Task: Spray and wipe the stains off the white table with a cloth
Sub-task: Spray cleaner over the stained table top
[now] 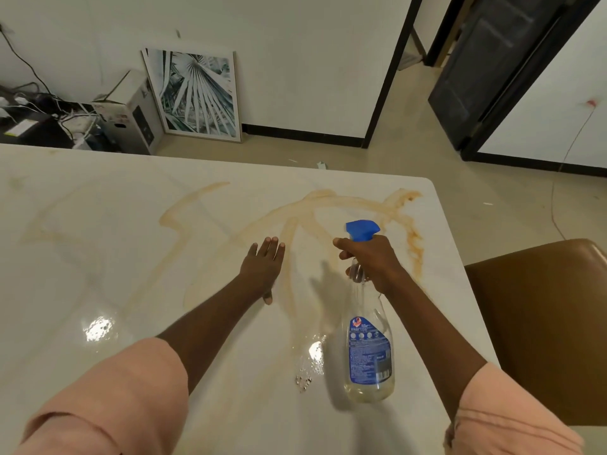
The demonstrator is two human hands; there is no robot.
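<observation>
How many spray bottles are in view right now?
1: the spray bottle, held at its neck by the right hand over the table. No others visible.

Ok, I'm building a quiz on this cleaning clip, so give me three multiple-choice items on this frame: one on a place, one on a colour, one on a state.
1. Where does the left hand lie?
A. flat on the white table
B. on the brown chair
C. on the spray bottle

2. What colour is the bottle's trigger head?
A. red
B. blue
C. green

3. How is the spray bottle held?
A. lying on its side, untouched
B. standing alone at the far edge
C. gripped at the neck by the right hand

Answers:
1 A: its straight fingers rest on the tabletop beside the orange-brown stains.
2 B: the head is plainly blue.
3 C: the fingers curl round the neck below the trigger.
</observation>
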